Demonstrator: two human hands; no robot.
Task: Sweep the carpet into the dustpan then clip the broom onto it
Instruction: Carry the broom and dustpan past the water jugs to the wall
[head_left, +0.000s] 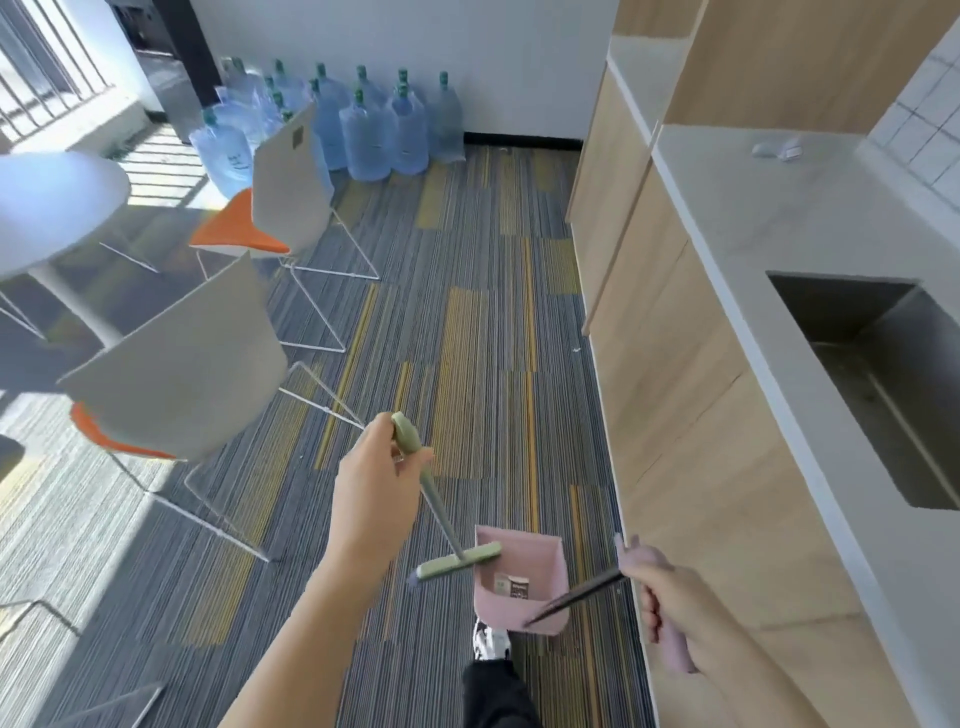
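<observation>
My left hand (376, 483) grips the green top of a broom handle (439, 506). The pale green broom head (460, 561) rests on the striped carpet (467, 338), just left of the mouth of a pink dustpan (550, 558). The dustpan stands on the carpet near the cabinet and holds a small brown paper scrap (511, 588). Its dark pole (574, 597) rises to the right, where my right hand (670, 597) is closed around its pink grip (675, 647).
Two white chairs with orange seats (182, 374) (291, 182) and a round white table (52, 208) stand at the left. Wooden cabinets (670, 364) with a counter and sink (883, 384) line the right. Several water bottles (363, 130) stand at the far wall. My shoe (488, 642) is below the dustpan.
</observation>
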